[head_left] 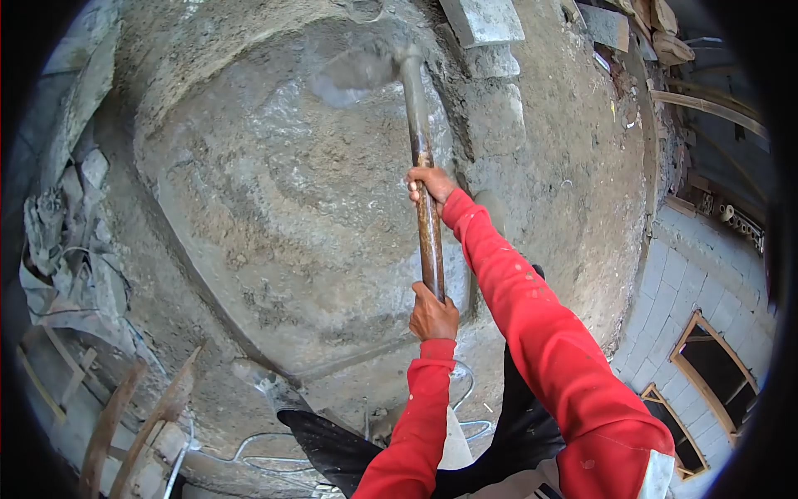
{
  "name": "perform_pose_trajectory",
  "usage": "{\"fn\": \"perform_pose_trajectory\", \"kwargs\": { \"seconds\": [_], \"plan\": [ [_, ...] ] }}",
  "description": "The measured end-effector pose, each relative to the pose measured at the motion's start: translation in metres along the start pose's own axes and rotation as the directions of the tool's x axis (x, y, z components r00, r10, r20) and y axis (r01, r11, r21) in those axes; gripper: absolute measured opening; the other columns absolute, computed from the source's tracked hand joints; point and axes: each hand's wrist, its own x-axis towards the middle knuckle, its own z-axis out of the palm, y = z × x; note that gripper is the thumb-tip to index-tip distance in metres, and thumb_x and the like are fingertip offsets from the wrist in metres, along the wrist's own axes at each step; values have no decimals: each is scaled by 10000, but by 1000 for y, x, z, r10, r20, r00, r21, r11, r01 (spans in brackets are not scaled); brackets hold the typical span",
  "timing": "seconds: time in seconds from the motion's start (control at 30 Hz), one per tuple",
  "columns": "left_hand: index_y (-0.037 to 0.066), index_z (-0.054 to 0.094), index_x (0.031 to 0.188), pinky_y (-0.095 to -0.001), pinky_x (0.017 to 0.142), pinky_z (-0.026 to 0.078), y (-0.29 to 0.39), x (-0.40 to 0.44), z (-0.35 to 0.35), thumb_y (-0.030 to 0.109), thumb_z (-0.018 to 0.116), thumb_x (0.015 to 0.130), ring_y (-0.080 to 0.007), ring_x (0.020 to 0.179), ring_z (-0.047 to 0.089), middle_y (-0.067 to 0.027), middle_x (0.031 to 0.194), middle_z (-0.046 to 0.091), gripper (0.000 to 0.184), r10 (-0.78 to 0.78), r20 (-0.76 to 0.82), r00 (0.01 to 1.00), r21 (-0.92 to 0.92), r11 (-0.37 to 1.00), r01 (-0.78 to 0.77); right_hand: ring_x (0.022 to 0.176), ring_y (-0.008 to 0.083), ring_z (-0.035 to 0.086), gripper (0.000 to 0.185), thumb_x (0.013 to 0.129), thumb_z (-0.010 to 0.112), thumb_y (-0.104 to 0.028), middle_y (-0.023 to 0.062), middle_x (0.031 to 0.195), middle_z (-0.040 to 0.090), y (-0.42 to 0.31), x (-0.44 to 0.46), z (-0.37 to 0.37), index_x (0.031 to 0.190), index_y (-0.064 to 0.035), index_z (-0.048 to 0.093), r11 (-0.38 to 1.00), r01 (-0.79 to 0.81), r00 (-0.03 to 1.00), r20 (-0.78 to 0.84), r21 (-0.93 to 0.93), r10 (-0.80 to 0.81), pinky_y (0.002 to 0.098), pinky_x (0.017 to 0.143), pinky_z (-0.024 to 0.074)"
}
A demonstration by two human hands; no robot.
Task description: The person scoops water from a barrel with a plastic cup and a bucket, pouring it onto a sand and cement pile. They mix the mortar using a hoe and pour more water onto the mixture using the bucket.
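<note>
Both of my hands grip the long wooden handle of a hoe [430, 241]. My left hand [434, 314] is wrapped round the near end of the handle. Farther up, around its middle, my right hand [431, 185] is closed on it too. The hoe's blade [359, 70] is at the far end, smeared by motion, at the far side of a bed of wet grey-brown mortar [324, 195]. The mortar is spread inside a shallow, low-edged area, with rough lumps and smoother wet patches. Red sleeves cover both my arms.
Concrete blocks [490, 21] stand at the far right edge of the mortar. Crumpled sacks [62, 224] and wooden planks [158, 416] lie at the left. A hose [249, 445] curls near my feet. A block wall [690, 291] with wooden frames [716, 374] is at the right.
</note>
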Motion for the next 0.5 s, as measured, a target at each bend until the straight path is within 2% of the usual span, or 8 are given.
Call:
{"fn": "perform_pose_trajectory", "kwargs": {
  "seconds": [0.03, 0.1, 0.13, 0.17, 0.23, 0.27, 0.37, 0.5],
  "plan": [
    [42, 356, 957, -529, 603, 428, -6, -8, -1, 129, 657, 697, -441, 669, 575, -237, 689, 585, 407, -40, 38, 998, 11, 999, 40, 421, 151, 509, 112, 714, 595, -114, 48, 537, 510, 19, 4, -3, 654, -37, 539, 997, -46, 995, -90, -62, 40, 307, 407, 431],
    [47, 356, 958, -538, 600, 432, -34, -56, 5, 130, 656, 693, -444, 662, 581, -236, 679, 593, 408, -88, 64, 994, 13, 996, 87, 407, 157, 506, 136, 695, 610, -126, 57, 521, 512, 80, -18, -22, 626, -33, 539, 984, -119, 984, -152, -134, 98, 312, 394, 430],
    [50, 361, 960, -542, 602, 432, -48, -84, 4, 135, 651, 700, -442, 659, 582, -234, 680, 595, 399, -112, 80, 990, 48, 993, 109, 398, 163, 510, 145, 674, 620, -129, 69, 521, 524, 110, -38, -30, 612, -27, 538, 979, -181, 974, -156, -92, 165, 310, 392, 436],
    [55, 367, 961, -536, 608, 440, -63, -110, 2, 142, 655, 701, -441, 668, 586, -234, 689, 600, 398, -174, 150, 973, 50, 984, 169, 402, 171, 521, 133, 661, 617, -113, 73, 517, 528, 132, -62, -29, 597, -26, 540, 964, -229, 953, -234, -134, 194, 312, 404, 450],
    [59, 374, 988, -521, 613, 451, -92, -156, -6, 153, 666, 697, -438, 679, 591, -232, 700, 602, 423, -253, 225, 941, 47, 967, 249, 392, 184, 519, 117, 658, 618, -66, 79, 528, 529, 160, -112, -15, 599, -14, 532, 960, -236, 945, -265, -151, 191, 313, 377, 432],
    [59, 374, 988, -521, 613, 451, -106, -170, -11, 153, 666, 697, -438, 679, 591, -232, 700, 602, 423, -262, 209, 942, 38, 965, 260, 395, 184, 524, 114, 662, 619, -56, 78, 532, 528, 167, -129, -4, 618, -12, 525, 958, -244, 937, -290, -154, 192, 309, 377, 432],
    [61, 399, 1011, -510, 614, 453, -126, -177, -30, 167, 670, 697, -427, 677, 594, -220, 718, 605, 428, -221, 116, 968, -65, 971, 229, 405, 177, 526, 90, 688, 588, -40, 79, 531, 517, 153, -147, 52, 668, -7, 507, 967, -207, 966, -188, -147, 178, 298, 393, 441],
    [54, 398, 1012, -514, 608, 432, -125, -79, -83, 171, 661, 720, -445, 686, 573, -228, 721, 592, 410, -271, -133, 953, -103, 961, 258, 401, 172, 509, 88, 693, 576, -41, 78, 540, 511, 109, -69, 163, 679, -5, 497, 973, -69, 992, 87, -219, 89, 305, 381, 427]
  ]
}}
